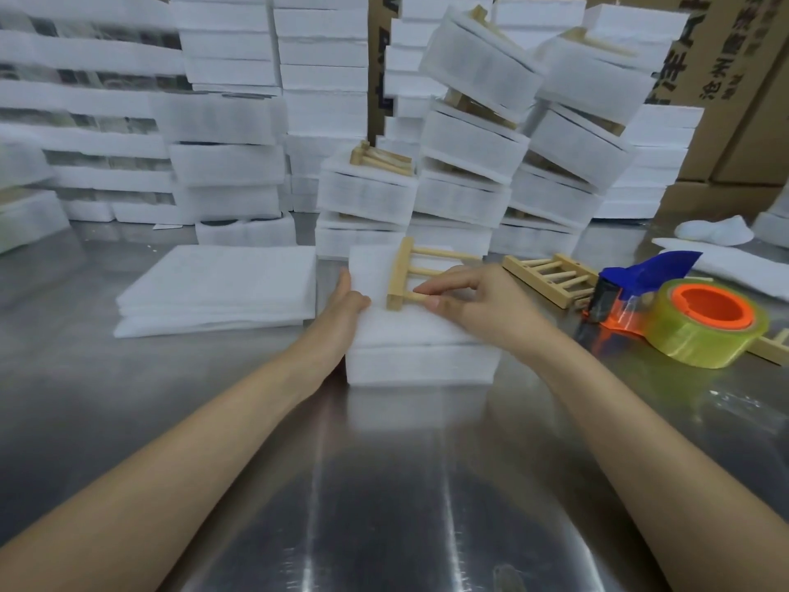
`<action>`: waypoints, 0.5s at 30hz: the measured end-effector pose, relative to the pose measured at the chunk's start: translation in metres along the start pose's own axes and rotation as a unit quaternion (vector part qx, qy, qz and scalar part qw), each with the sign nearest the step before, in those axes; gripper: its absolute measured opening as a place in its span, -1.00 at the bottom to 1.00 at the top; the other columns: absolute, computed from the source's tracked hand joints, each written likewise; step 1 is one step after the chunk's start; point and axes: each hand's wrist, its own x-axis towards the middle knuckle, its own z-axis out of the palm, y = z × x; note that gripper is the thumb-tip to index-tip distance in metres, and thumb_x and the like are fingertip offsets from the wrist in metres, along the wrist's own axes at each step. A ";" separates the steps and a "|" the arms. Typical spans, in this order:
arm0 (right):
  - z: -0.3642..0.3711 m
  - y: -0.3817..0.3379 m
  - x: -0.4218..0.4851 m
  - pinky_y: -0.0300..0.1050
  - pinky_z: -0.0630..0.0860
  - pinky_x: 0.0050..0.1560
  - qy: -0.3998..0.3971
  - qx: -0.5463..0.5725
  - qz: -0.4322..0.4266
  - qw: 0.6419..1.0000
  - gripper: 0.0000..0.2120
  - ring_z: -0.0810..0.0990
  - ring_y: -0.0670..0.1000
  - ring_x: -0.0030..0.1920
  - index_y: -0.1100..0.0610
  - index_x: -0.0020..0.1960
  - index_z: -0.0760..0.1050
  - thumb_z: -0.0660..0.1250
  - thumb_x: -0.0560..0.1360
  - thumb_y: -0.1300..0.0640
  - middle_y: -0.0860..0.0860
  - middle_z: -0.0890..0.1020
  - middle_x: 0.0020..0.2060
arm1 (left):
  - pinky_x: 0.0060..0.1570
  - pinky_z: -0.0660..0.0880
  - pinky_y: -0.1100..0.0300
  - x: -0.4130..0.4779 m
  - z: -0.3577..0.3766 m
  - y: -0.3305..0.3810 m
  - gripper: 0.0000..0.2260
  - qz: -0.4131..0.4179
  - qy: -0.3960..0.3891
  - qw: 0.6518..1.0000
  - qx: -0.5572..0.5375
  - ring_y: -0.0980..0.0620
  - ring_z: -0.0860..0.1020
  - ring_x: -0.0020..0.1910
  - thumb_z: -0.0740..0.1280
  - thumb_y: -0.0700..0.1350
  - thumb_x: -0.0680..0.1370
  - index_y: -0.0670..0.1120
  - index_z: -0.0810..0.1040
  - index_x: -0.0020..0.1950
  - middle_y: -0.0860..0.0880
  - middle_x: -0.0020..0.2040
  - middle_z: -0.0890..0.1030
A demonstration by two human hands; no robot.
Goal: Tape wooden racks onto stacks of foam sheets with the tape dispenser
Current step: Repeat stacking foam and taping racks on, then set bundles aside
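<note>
A white stack of foam sheets (410,361) stands on the steel table in the middle. On top of it lies a wooden rack (403,273) with round dowels. My right hand (474,305) pinches the nearest dowel between thumb and fingers. My left hand (348,299) presses flat against the stack's left side, fingers straight. The tape dispenser (683,311), blue and orange with a yellowish roll, lies on the table to the right, untouched.
Another wooden rack (550,277) lies behind the dispenser, and part of a third (775,348) pokes out at the right edge. Loose foam sheets (217,288) lie to the left. Tall piles of wrapped foam bundles (469,155) and cardboard boxes (734,79) fill the back.
</note>
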 end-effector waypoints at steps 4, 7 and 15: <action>-0.002 0.000 -0.001 -0.16 0.41 0.27 -0.025 0.014 -0.035 0.999 -0.87 0.59 -0.11 0.08 0.06 0.00 0.69 0.41 0.49 0.21 -0.03 0.68 -0.05 | 0.49 0.12 0.10 -0.002 0.000 -0.004 -0.49 -0.018 0.016 0.999 -0.031 0.13 0.21 0.48 0.09 -0.06 0.64 0.11 0.02 0.57 0.17 0.54 0.14; -0.001 0.003 -0.001 -0.23 0.47 0.20 -0.029 0.028 -0.048 0.998 -0.86 0.60 -0.11 0.06 0.07 0.02 0.68 0.41 0.49 0.22 -0.01 0.68 -0.04 | 0.48 0.16 0.08 -0.002 0.001 -0.003 -0.50 -0.028 0.018 0.998 -0.060 0.12 0.26 0.46 0.10 -0.02 0.64 0.15 0.05 0.56 0.18 0.52 0.19; -0.009 -0.008 -0.002 -0.51 0.39 0.03 -0.043 0.030 0.005 0.999 -0.84 0.57 -0.28 0.00 0.02 0.04 0.68 0.44 0.48 0.06 -0.14 0.68 -0.02 | 0.50 0.12 0.02 -0.004 0.003 -0.005 -0.49 -0.022 -0.011 0.994 -0.104 0.08 0.24 0.49 0.09 0.18 0.63 0.08 0.15 0.56 0.09 0.53 0.24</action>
